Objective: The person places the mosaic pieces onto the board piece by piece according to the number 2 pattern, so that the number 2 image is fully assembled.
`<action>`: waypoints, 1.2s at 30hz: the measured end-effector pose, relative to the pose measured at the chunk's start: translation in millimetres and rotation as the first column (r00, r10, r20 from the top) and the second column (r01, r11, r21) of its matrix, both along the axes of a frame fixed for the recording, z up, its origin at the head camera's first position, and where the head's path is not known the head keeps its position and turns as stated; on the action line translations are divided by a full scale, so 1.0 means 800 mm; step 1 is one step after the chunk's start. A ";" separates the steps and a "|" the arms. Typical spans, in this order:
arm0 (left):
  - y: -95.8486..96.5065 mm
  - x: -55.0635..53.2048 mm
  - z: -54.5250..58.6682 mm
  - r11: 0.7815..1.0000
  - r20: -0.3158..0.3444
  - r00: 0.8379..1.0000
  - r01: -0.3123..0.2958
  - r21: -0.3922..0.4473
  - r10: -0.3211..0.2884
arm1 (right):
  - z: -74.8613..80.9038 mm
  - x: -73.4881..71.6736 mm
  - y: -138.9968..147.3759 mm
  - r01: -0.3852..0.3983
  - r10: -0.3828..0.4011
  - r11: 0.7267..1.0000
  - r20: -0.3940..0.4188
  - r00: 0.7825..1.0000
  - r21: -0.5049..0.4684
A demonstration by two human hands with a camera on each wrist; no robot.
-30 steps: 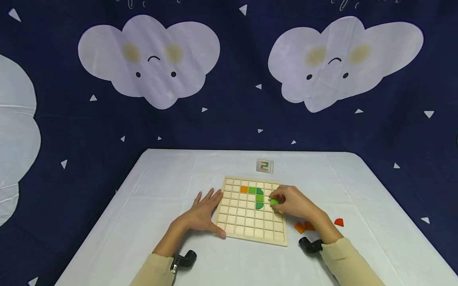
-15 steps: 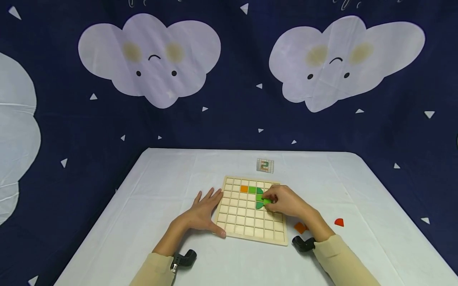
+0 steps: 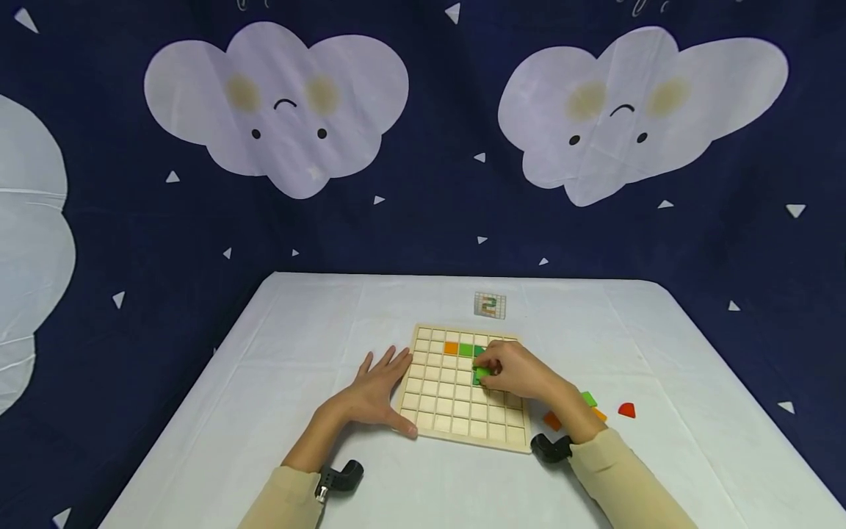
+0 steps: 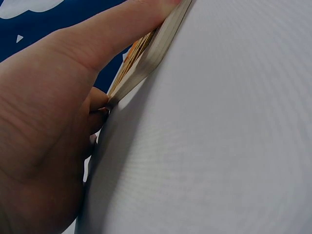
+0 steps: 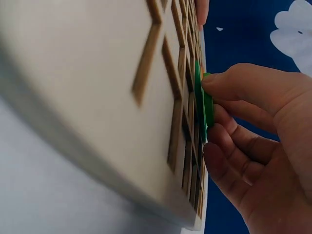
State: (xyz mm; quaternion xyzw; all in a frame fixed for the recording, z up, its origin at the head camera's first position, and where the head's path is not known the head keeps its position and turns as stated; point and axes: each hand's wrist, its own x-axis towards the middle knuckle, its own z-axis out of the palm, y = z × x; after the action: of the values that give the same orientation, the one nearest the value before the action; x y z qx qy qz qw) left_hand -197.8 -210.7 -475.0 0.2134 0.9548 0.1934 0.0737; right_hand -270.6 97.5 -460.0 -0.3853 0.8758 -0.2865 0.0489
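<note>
Held tile point(image 3: 482, 373): green; pinched between thumb and fingers of the right hand point(image 3: 518, 369), at the grip's left.
Place: over the board point(image 3: 443, 408), nearer its far and right edges than its near and left ones.
Key relation (judged): the tile's alignment over the dark green piece point(image 5: 198, 83), which shows between tile and board; contact cannot be told.
Long axis: none evident; fingers cover part of the outline.
Nearer hand: the right, extended across the board's right edge.
Left hand point(image 3: 377, 397): fingers straight and spread at the board's left edge, thumb at its near-left corner; well apart from the tile.
Loose pieces: orange point(image 3: 552, 420), red point(image 3: 626, 410), on the surface point(image 3: 317, 323) past the board's right edge.
</note>
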 end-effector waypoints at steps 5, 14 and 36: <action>0.000 0.000 0.000 1.000 0.000 1.000 -0.001 -0.005 0.001 | 0.007 0.001 -0.006 -0.035 0.035 0.999 -0.002 0.999 0.010; 0.002 -0.002 -0.001 1.000 0.002 1.000 -0.003 -0.007 0.003 | 0.005 -0.002 -0.018 -0.052 0.053 0.998 -0.009 0.999 0.016; 0.001 -0.003 -0.002 1.000 0.011 1.000 -0.014 -0.020 0.014 | 0.006 0.004 -0.039 -0.032 0.033 0.999 -0.028 0.999 0.042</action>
State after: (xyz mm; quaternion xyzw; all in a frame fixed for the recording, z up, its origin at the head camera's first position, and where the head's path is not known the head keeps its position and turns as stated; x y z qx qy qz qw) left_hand -200.5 -209.7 -476.6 0.2051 0.9577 0.1855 0.0797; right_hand -267.3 66.6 -454.9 -0.4022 0.8759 -0.2618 0.0492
